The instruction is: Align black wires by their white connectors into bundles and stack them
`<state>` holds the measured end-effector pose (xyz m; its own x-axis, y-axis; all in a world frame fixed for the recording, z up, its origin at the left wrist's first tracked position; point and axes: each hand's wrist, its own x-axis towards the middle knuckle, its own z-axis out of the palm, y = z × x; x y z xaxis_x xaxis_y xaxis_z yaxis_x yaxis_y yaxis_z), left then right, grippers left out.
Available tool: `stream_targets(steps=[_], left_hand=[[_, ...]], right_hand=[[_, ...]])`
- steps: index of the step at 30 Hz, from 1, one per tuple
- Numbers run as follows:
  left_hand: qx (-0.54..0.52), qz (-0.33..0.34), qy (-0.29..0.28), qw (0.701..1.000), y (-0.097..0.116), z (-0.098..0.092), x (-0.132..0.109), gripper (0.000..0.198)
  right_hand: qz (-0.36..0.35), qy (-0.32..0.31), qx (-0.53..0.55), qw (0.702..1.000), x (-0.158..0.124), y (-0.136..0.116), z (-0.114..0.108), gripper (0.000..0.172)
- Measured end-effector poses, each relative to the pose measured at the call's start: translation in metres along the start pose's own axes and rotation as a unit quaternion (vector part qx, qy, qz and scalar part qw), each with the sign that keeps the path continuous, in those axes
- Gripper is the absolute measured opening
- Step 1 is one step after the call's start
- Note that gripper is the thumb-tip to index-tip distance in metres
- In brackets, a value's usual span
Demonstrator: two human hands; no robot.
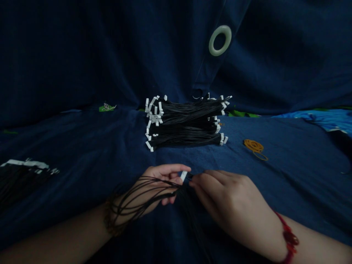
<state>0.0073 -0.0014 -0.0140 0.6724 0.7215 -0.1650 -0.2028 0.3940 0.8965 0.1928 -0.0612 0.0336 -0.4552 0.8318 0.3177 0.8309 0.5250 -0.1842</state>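
My left hand [156, 187] grips a loose bunch of thin black wires [143, 192], and the strands loop across its back. A small white plastic connector [183, 176] sticks up from the bunch at my fingertips. My right hand [228, 198] comes in from the right and pinches the wires just beside that connector. Straight ahead lies a stacked bundle of black wires [184, 123], with white connectors at both ends. The exact hold of my right fingertips is partly hidden.
A smaller heap of black wires with white connectors [24, 176] lies at the far left. Orange rubber bands [254, 147] lie to the right on dark blue cloth [275, 176]. A pale ring [220, 40] sits in the cloth behind, and a red wrist cord [288, 238] circles my right wrist.
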Motion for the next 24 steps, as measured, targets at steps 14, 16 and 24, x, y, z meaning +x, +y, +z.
stream_targets(steps=[14,16,24], left_hand=[[0.034,0.033,0.128,0.991,0.002,0.004,-0.002,0.036],[0.029,0.033,0.124,0.991,0.005,0.007,-0.003,0.034],[0.056,0.034,0.111,0.992,0.004,0.005,-0.002,0.035]], right_hand=[[0.113,-0.215,0.077,0.967,0.001,-0.010,-0.008,0.021],[0.113,-0.161,0.128,0.972,0.006,-0.010,0.003,0.022],[0.081,-0.125,0.104,0.983,0.008,-0.005,0.009,0.018]])
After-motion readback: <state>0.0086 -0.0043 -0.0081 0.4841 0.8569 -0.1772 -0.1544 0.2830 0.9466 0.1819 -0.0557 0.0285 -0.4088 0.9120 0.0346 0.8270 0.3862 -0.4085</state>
